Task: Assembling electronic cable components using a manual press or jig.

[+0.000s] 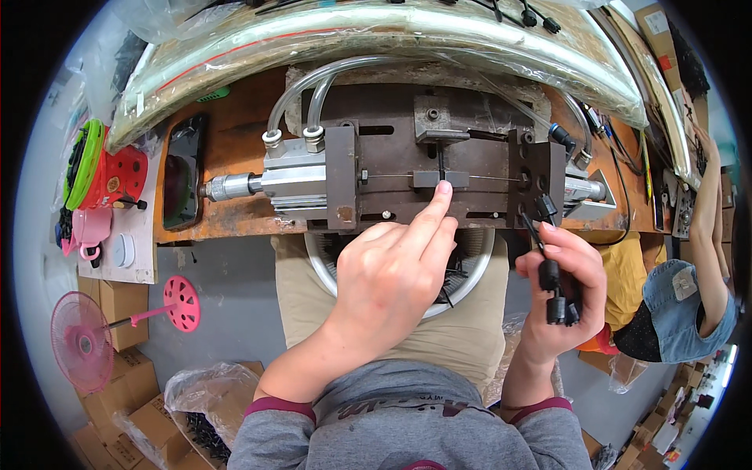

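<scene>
My left hand (395,270) reaches in from below with its index finger stretched out. That fingertip rests at the lower end of a thin black rod (441,160), on a small grey block (462,179) in the middle of a metal clamping fixture (342,176). The other fingers of this hand bend beneath it, and nothing shows in them. To the right, my right hand (576,290) is closed round several black plastic rods (551,276) with thick ribbed ends, held just in front of the fixture's right-hand plate (536,176). A thin wire or line runs sideways through the block.
Air cylinders (294,180) with clear hoses (321,74) flank the fixture. A black phone (186,172) lies left on the wooden bench. A white-rimmed basket (319,270) sits below my hands. At left stands a pink fan (82,341); another person's arm (709,227) shows at right.
</scene>
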Demonstrator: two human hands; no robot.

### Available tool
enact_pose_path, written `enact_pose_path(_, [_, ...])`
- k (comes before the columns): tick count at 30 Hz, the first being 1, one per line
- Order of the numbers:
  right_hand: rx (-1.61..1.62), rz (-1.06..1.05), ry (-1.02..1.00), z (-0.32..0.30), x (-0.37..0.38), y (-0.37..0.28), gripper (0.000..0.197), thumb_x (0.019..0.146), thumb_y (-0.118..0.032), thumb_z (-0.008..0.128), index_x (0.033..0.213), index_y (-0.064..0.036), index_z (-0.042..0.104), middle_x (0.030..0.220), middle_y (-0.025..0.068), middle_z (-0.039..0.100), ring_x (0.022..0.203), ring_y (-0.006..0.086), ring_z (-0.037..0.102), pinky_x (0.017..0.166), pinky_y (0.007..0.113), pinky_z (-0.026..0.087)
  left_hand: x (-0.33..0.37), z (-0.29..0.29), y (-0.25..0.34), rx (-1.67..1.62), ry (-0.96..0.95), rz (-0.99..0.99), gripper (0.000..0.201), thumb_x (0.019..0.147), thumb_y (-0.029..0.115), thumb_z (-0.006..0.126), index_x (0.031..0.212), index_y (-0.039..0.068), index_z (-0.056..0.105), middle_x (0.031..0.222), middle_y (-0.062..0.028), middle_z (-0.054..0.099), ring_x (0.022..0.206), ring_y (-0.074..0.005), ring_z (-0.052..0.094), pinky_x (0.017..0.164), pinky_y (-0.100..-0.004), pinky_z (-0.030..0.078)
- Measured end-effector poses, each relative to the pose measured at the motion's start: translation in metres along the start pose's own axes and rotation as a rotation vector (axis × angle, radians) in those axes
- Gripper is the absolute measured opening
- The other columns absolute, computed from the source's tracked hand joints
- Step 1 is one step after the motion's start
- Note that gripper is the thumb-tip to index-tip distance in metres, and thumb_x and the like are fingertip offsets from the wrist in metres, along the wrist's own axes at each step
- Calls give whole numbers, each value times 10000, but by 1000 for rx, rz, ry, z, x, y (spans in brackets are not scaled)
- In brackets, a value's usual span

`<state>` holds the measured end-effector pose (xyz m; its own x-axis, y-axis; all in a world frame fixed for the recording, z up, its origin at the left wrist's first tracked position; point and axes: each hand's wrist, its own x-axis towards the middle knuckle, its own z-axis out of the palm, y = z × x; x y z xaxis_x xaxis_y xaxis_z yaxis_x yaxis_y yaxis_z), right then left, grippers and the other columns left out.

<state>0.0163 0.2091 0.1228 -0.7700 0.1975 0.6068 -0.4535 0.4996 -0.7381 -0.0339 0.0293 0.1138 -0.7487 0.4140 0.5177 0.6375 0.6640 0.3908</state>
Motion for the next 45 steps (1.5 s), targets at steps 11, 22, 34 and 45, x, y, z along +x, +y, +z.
enact_pose_path(11, [-241, -180, -182, 2, 4, -11, 268, 789, 33, 702, 1056, 12, 717, 1113, 181, 685, 965, 287, 688, 834, 355, 574, -5, -23, 15, -732, -25, -150, 313, 724, 54, 820, 1009, 0, 702, 980, -127, 706, 735, -162, 691, 609, -259, 554])
enact_pose_path(22, [-189, -220, -221, 8, 5, -6, 443, 643, 78, 666, 1083, 51, 707, 1121, 207, 681, 931, 289, 686, 769, 332, 549, -7, -25, 20, -659, -30, -95, 369, 691, -42, 810, 1046, -4, 716, 980, -107, 656, 837, -185, 662, 683, -259, 571])
enact_pose_path(34, [270, 56, 60, 5, 1, 7, 213, 904, 97, 606, 1070, 19, 497, 1130, 265, 626, 755, 189, 682, 680, 289, 584, -5, -3, -1, -37, -31, 61, 259, 769, 58, 733, 1015, -5, 684, 1259, -160, 641, 975, -277, 684, 879, -378, 561])
enact_pose_path(45, [-18, -73, 14, -2, -6, 9, 199, 840, 73, 697, 1006, 3, 612, 1169, 231, 610, 825, 223, 683, 702, 303, 598, 4, -6, 2, 49, -79, 32, 247, 756, 96, 753, 984, 16, 704, 1244, -129, 665, 783, -231, 698, 720, -305, 559])
